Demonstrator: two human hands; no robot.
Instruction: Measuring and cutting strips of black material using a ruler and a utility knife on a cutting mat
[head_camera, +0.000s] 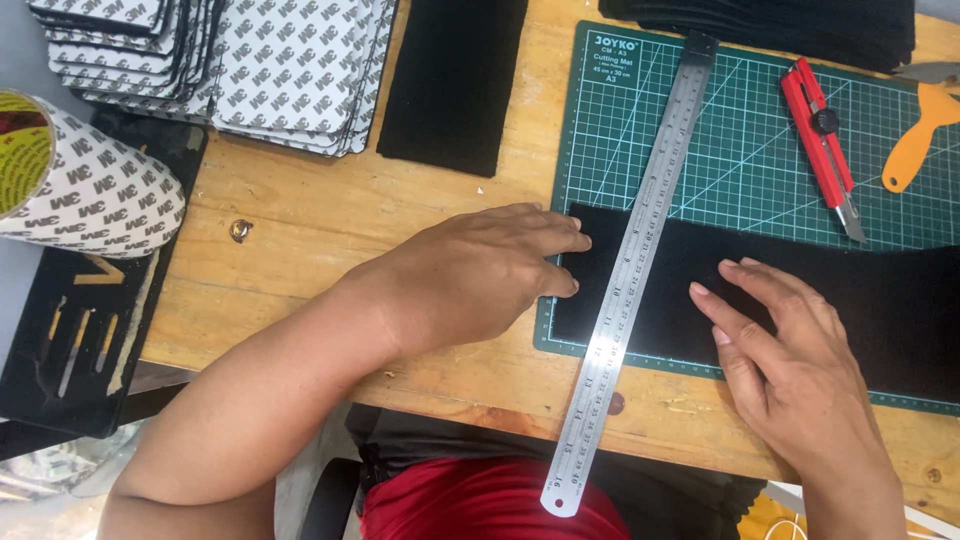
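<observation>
Both hands lie flat, gripping nothing — left hand (480, 275) presses the felt's (800, 300) left end, right hand (790, 365) its middle; ruler (630, 270) lies across it on the mat (740, 170).

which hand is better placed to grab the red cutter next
Probably the right hand. It rests flat on the black sheet, on the same side of the steel ruler as the red cutter. The left hand is at the sheet's left edge, across the ruler.
</observation>
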